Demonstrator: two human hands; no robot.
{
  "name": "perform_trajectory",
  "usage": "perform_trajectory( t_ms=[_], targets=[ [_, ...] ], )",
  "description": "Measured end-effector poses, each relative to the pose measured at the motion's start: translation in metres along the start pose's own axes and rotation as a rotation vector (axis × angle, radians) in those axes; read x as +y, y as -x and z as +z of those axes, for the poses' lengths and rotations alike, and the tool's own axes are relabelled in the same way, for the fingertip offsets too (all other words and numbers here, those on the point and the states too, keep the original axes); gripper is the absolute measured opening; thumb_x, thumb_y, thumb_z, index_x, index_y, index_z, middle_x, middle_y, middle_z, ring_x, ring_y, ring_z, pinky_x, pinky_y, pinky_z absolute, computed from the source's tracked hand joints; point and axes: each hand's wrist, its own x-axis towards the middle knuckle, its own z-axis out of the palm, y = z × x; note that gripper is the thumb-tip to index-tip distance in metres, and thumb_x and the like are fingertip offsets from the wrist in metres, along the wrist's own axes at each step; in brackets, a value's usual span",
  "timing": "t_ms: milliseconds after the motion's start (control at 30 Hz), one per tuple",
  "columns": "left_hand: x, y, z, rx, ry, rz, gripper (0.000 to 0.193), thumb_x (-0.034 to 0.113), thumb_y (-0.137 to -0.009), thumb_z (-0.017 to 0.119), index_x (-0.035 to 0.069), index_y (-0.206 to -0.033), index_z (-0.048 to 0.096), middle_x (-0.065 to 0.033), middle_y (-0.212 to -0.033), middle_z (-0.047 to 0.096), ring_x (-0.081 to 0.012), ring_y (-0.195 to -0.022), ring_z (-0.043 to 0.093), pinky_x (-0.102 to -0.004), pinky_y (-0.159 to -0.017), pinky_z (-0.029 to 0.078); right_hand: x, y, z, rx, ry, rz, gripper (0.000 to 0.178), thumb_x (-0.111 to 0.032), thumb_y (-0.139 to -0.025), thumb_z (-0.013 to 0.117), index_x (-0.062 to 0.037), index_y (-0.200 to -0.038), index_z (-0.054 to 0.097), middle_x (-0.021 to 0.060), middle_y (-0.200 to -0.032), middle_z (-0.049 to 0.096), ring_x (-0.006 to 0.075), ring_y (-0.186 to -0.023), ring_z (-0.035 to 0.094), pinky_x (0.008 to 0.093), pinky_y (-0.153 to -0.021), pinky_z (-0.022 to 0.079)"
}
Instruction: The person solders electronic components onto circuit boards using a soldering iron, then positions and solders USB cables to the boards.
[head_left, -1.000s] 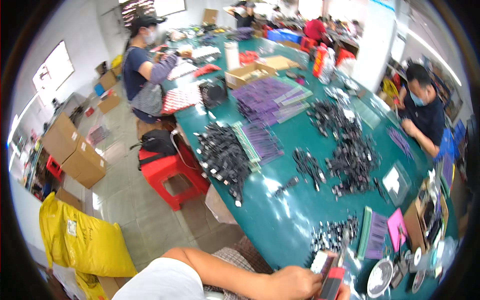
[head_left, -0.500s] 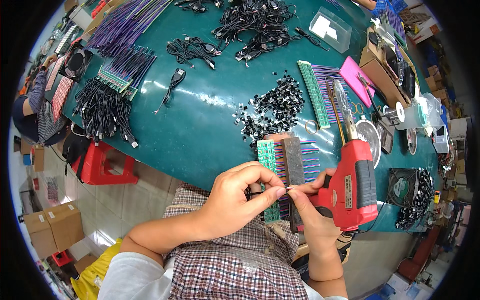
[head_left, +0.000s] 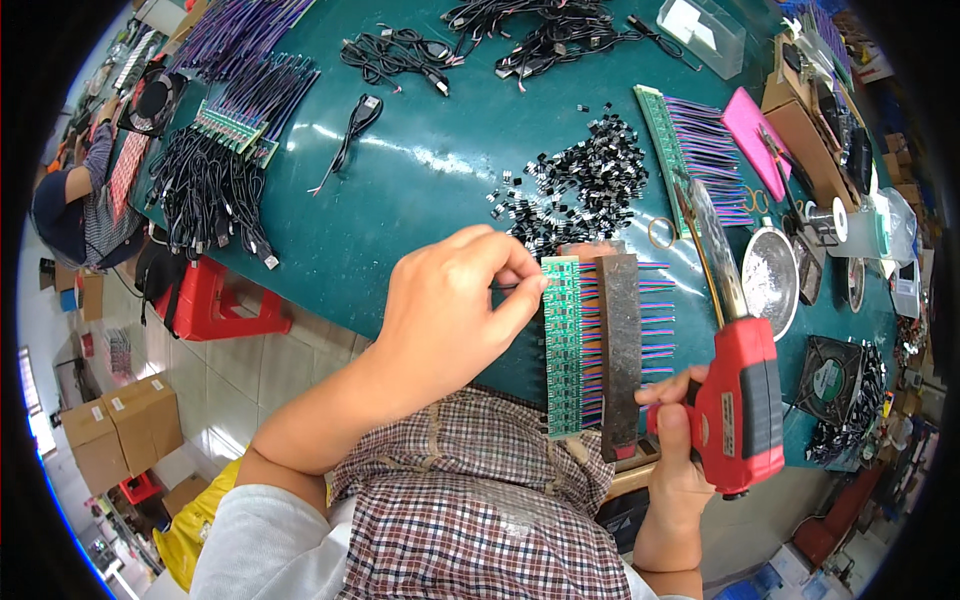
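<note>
My left hand (head_left: 460,300) is pinched around a thin black cable (head_left: 506,287) beside the upper left corner of a green circuit board panel (head_left: 563,350). Most of that cable is hidden by the fingers. Rows of coloured wires (head_left: 655,330) run from the panel beneath a dark bar (head_left: 619,350) lying across them. My right hand (head_left: 676,440) grips a red and black soldering gun (head_left: 740,405), a finger at its trigger. The gun's metal tip points up and away, over the table and apart from the panel.
Beyond the panel lies a heap of small black and silver parts (head_left: 585,175). Black cables (head_left: 400,55) lie farther back; a second wired panel (head_left: 665,150), a metal bowl (head_left: 770,275), a solder spool (head_left: 826,222) and a fan (head_left: 832,378) are at right. A co-worker (head_left: 85,210) sits at far left.
My hands have moved apart. The left has gone up to the panel's upper corner with the cable; the right has drawn back rightward with the soldering gun. The view has shifted slightly.
</note>
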Motion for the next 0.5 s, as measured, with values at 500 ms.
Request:
perform_trajectory(
  t_ms=[500],
  targets=[
    [-0.013,-0.011,0.029,0.053,-0.105,0.048,0.015,0.009,-0.085,0.082,0.004,-0.082,0.069,-0.007,-0.078,0.069,-0.0195,-0.065,0.068,-0.0332,-0.058,0.053,0.033,0.032,-0.032,0.02,0.121,0.078,0.034,-0.005,-0.091,0.08,0.0038,-0.12,0.063,0.0101,-0.086,0.063,0.0131,-0.061,0.053,0.0276,-0.055,0.045]
  ],
)
